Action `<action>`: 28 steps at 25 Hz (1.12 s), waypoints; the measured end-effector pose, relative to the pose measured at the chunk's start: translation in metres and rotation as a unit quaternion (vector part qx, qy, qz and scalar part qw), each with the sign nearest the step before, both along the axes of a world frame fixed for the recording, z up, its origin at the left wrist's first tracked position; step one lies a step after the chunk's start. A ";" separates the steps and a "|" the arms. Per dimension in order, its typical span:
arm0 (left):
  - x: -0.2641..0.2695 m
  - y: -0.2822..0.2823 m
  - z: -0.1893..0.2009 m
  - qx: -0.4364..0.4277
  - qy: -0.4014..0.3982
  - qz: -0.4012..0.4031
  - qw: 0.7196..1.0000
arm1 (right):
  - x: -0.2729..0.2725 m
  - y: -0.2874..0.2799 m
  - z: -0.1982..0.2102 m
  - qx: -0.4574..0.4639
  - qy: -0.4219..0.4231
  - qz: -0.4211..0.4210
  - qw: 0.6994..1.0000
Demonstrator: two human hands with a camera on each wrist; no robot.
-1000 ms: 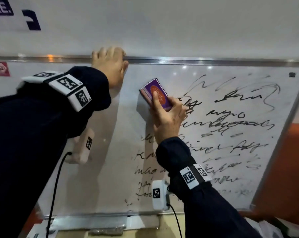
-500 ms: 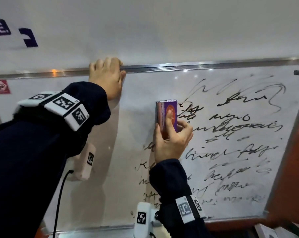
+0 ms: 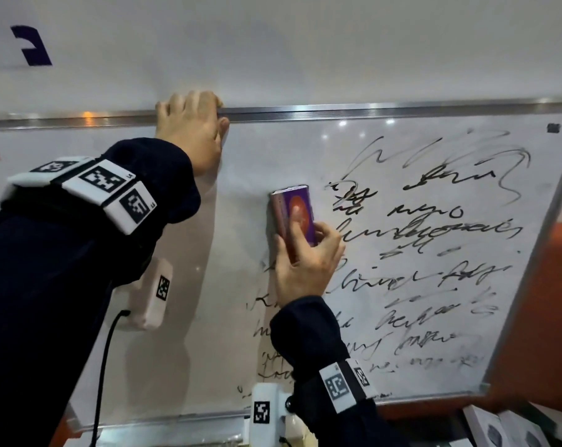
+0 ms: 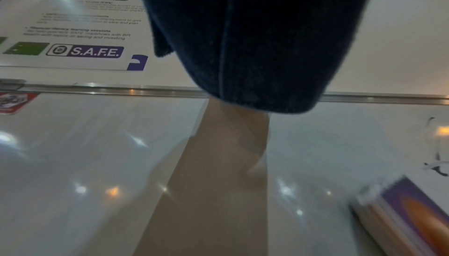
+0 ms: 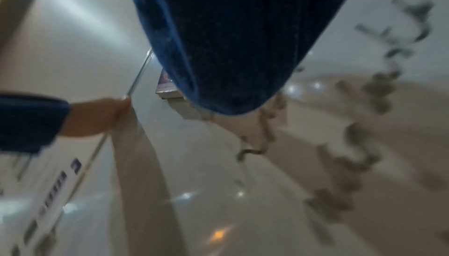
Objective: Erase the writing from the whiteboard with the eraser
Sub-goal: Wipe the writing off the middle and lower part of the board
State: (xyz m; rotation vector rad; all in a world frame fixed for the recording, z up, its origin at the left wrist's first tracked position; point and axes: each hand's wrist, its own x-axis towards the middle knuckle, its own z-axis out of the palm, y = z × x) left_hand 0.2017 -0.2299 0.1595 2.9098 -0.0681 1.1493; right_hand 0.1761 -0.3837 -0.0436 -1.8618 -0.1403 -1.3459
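Purple with an orange oval on its back, the eraser [image 3: 293, 215] stands upright and flat against the whiteboard [image 3: 386, 356], held in the right hand [image 3: 305, 266]. That hand's thumb lies on the eraser's left edge, the forefinger runs up its back, and the remaining fingers curl round its right edge. The eraser's upper end projects above the fingers. Black writing [image 3: 428, 233] covers the board to the right of the right hand and below it, with the nearest strokes just beside the eraser's right edge; the lines lower down pass behind the right wrist. The board surface to the left of the right hand shows no strokes. The left hand [image 3: 191, 130] is up and to the left of the right hand, well apart from the eraser, its fingers hooked over the board's metal top rail [image 3: 386, 108] and its palm against the surface. Both forearms wear dark sleeves [image 3: 308, 337] with tagged white bands. In the left wrist view the eraser [image 4: 410, 219] appears at the lower right, blurred. The right wrist view is heavily blurred; only a corner of the eraser [image 5: 167, 85] shows past the sleeve. A printed poster [image 4: 80, 20] hangs above the rail, beyond the left hand.
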 end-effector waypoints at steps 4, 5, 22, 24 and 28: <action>0.000 -0.001 0.000 0.000 -0.002 0.003 1.000 | -0.004 -0.027 -0.029 -0.047 0.006 -0.045 0.998; 0.000 -0.001 -0.001 0.003 -0.005 0.007 1.000 | -0.001 -0.030 -0.024 -0.003 0.014 -0.057 0.998; 0.000 0.002 0.000 0.013 -0.001 -0.004 1.000 | -0.011 -0.001 -0.065 -0.096 -0.017 -0.065 0.993; 0.001 0.002 -0.001 0.017 -0.002 -0.005 1.000 | -0.022 -0.013 -0.085 -0.088 -0.003 -0.055 0.995; 0.004 0.003 -0.002 0.016 -0.005 -0.013 1.000 | -0.006 -0.009 -0.046 0.033 0.037 -0.074 0.996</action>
